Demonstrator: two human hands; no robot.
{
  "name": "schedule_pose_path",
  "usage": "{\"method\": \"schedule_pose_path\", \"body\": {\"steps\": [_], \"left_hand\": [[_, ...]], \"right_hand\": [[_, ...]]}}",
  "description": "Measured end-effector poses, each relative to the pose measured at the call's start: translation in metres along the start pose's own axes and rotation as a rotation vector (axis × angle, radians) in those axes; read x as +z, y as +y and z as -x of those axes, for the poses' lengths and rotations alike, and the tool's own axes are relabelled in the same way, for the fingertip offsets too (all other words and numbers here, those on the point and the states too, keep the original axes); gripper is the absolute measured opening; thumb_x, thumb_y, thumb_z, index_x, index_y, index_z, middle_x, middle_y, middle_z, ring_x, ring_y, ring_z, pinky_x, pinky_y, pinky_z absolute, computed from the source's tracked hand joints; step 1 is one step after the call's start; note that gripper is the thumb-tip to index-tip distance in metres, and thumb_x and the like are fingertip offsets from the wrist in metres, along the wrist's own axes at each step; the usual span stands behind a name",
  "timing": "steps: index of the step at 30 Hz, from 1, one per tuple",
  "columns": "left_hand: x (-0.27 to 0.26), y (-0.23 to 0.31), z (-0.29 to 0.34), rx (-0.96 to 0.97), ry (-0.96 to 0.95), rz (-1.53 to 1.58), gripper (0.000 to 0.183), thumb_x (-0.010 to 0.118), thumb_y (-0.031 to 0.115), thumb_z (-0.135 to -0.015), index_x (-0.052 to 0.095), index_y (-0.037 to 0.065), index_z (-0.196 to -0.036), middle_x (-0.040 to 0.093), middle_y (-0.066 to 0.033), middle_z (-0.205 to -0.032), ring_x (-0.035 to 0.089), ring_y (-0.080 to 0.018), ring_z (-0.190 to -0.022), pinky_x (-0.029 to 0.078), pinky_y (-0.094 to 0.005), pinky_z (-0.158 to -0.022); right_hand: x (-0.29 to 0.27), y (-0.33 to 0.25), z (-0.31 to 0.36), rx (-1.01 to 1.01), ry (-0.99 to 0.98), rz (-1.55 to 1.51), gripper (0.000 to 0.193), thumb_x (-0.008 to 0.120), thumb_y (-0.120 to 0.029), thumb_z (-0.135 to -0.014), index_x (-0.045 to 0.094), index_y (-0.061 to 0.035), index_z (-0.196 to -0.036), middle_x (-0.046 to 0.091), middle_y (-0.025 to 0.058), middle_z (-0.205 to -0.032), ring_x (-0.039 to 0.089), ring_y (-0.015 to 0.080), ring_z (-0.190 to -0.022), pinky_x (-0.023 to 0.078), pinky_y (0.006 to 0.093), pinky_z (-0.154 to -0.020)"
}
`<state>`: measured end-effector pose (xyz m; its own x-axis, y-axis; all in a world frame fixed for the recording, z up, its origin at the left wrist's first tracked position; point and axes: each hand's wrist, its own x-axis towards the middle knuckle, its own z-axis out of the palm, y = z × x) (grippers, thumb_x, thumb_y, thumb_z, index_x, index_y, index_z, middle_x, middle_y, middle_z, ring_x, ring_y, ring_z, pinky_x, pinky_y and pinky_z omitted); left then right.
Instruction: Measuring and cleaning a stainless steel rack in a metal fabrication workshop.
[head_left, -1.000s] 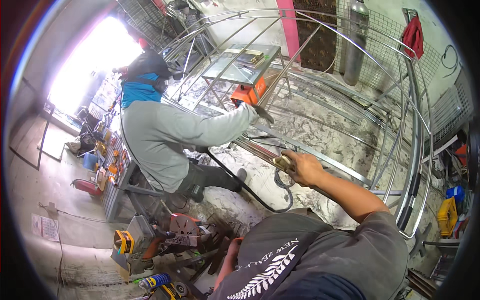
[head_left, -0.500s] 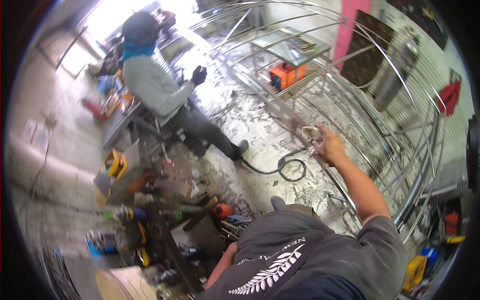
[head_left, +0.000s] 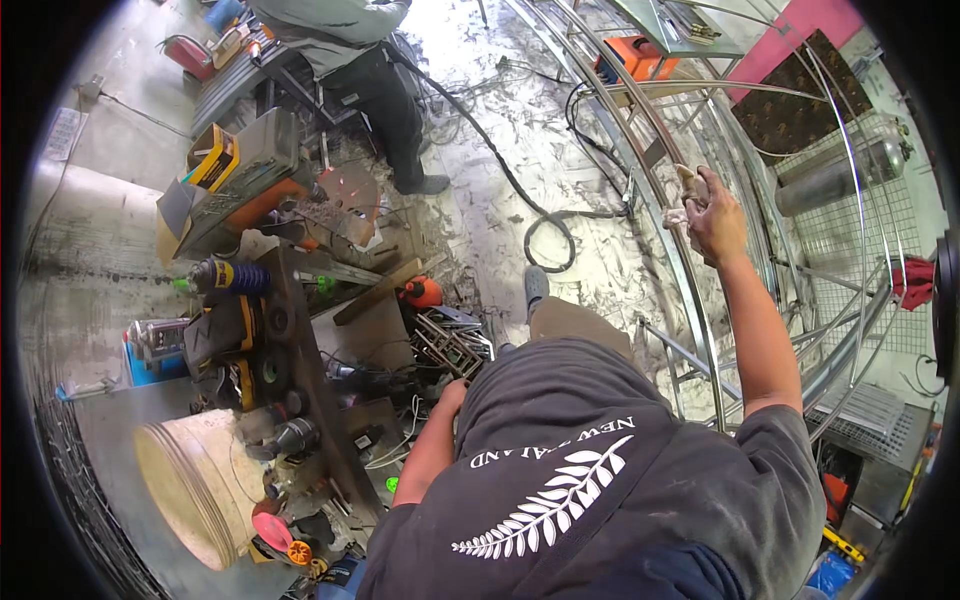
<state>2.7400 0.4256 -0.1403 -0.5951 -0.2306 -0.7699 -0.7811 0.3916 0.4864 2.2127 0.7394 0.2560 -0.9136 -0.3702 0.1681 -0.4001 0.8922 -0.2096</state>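
My right hand [head_left: 718, 222] reaches forward with a pale, dirty rag [head_left: 690, 187] bunched in its closed fingers. The rag lies against the long, shiny metal tubing [head_left: 672, 240] of a large curved frame that fills the right side. Down by my left hip, my left hand [head_left: 455, 394] is mostly hidden by my dark T-shirt, and its fingers do not show. Nearest to it lies a pile of metal offcuts [head_left: 447, 343].
A co-worker in a grey top [head_left: 340, 35] stands at the far left. A black cable [head_left: 500, 165] loops across the floor. On my left is a cluttered bench with power tools [head_left: 235, 335] and a round tub [head_left: 185, 485]. An orange machine [head_left: 637, 60] and a gas cylinder [head_left: 845, 172] stand beyond the frame.
The view has tipped downward and turned, so the co-worker's head has gone out of the picture. My right hand still holds the rag against the tubing.
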Motion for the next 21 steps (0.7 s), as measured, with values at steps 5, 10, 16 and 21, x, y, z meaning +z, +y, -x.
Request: {"method": "schedule_pose_path", "body": {"steps": [5, 10, 16, 21], "left_hand": [[-0.048, 0.056, -0.006, -0.071, -0.077, -0.061, 0.058, 0.077, 0.039, -0.081, 0.071, 0.002, -0.125, 0.069, -0.0266, -0.127, 0.065, -0.0410, -0.121, 0.052, -0.0443, -0.103], [-0.142, 0.160, -0.033, -0.112, -0.084, -0.233, 0.057, 0.075, 0.039, -0.086, 0.069, 0.000, -0.127, 0.070, -0.0256, -0.126, 0.067, -0.0375, -0.120, 0.052, -0.0429, -0.104], [-0.248, 0.212, -0.109, -0.054, 0.019, -0.288, 0.048, 0.072, 0.032, -0.091, 0.068, 0.002, -0.129, 0.070, -0.0224, -0.127, 0.066, -0.0351, -0.122, 0.052, -0.0428, -0.104], [-0.323, 0.282, -0.150, -0.020, 0.092, -0.157, 0.049, 0.071, 0.031, -0.092, 0.067, 0.001, -0.130, 0.070, -0.0230, -0.126, 0.067, -0.0366, -0.121, 0.052, -0.0426, -0.104]], "right_hand": [[0.004, -0.003, -0.007, -0.081, 0.083, 0.002, 0.058, 0.075, -0.018, -0.090, 0.056, -0.0153, -0.145, 0.071, 0.0197, -0.124, 0.071, 0.0378, -0.107, 0.058, 0.0449, -0.090], [0.015, -0.014, -0.059, 0.003, 0.132, -0.649, 0.051, 0.074, -0.007, -0.093, 0.061, -0.0100, -0.142, 0.074, 0.0138, -0.119, 0.071, 0.0166, -0.105, 0.056, 0.0305, -0.091], [0.008, -0.072, -0.172, 0.096, -0.039, -1.020, 0.049, 0.070, 0.001, -0.095, 0.060, -0.0018, -0.142, 0.073, 0.0080, -0.114, 0.067, 0.0102, -0.103, 0.054, 0.0270, -0.093], [0.051, -0.095, -0.264, -0.133, 0.063, -0.387, 0.049, 0.068, -0.023, -0.095, 0.060, -0.0176, -0.144, 0.069, 0.0272, -0.120, 0.067, 0.0458, -0.108, 0.055, 0.0500, -0.094]]}}
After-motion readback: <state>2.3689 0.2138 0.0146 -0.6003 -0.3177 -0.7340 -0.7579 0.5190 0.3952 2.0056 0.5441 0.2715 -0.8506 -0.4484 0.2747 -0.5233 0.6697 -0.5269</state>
